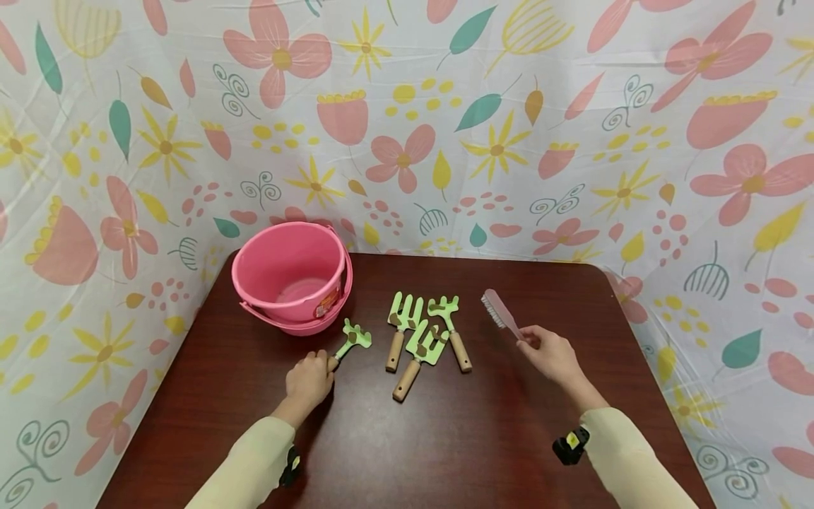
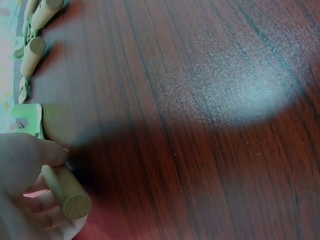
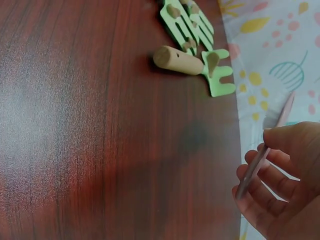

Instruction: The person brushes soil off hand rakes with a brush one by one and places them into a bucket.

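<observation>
My left hand [image 1: 309,382] grips the wooden handle of a small green hand rake [image 1: 353,336] low over the table, beside the pink bucket. In the left wrist view, the handle [image 2: 69,195] lies between thumb and curled fingers, its butt end showing. My right hand [image 1: 552,353] pinches the handle of a pink brush [image 1: 502,308] with white bristles, which face left. Seen from the right wrist, the brush [image 3: 256,167] appears edge-on between thumb and fingers. Between the hands lie a green garden fork [image 1: 405,311], a slotted green tool [image 1: 429,342] and another small rake [image 1: 444,307], all brown-spotted with wooden handles.
A pink bucket [image 1: 289,307] stands at the table's back left, its handle lowered against the side. The dark wooden table [image 1: 439,452] meets a flower-patterned cloth [image 1: 407,205] at the back and on both sides.
</observation>
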Available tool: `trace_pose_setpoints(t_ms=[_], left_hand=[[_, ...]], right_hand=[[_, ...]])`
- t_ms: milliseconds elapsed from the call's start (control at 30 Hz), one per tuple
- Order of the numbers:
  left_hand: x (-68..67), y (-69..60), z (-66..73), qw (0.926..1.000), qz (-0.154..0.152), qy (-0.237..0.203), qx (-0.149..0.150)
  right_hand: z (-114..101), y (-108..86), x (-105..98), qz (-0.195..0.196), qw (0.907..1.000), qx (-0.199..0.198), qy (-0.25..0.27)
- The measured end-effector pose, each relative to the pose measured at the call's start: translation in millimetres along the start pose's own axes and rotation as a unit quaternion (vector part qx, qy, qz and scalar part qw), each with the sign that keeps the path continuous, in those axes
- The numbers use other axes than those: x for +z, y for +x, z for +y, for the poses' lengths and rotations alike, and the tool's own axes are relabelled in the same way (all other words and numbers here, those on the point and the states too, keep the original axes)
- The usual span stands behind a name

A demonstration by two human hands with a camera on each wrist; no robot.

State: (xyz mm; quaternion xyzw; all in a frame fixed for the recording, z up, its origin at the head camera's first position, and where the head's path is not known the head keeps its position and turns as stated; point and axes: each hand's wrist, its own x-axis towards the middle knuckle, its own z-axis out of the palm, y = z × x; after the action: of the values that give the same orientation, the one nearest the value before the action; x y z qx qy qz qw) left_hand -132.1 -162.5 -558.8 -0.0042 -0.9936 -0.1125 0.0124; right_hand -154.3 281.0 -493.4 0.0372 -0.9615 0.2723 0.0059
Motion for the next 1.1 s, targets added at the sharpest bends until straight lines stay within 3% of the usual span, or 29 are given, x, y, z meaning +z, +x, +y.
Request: trace_pose_setpoints(t_ms=[567, 900, 1100], left_hand=[[-5.8, 1.5, -0.3, 0.9995, -0.011, 0.023, 0.019], [-13.4, 5.3, 2.8, 0.9985, 0.022, 0.035, 0.037], [-17.3, 7.0, 6.6, 0.9958, 0.059, 0.029, 0.063]], right_hand=[[-14.7, -2.9, 3.5, 0.05, 0.9967, -0.062, -0.019], [-20.7, -2.8, 3.9, 0.091, 0.9916, -0.086, -0.035], [-23.5, -1.6, 3.2, 0.089, 0.9912, -0.092, -0.033]])
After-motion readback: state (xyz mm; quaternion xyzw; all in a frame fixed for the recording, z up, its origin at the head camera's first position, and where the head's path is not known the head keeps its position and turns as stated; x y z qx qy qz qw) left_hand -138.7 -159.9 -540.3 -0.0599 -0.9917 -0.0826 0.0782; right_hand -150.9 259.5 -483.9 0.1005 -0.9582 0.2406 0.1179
